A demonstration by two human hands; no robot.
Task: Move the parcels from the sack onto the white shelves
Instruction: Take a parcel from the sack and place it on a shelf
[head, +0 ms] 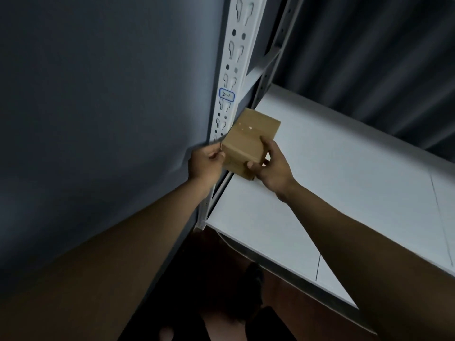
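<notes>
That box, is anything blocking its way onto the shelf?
Nothing visible. Both the left hand and right hand hold the box at the shelf's left end beside the post; the board around it lies bare.

White shelf [344, 183] — cardboard parcel [248, 141]

Matt brown cardboard parcel [251, 141]; smooth white shelf [332, 183].
</notes>
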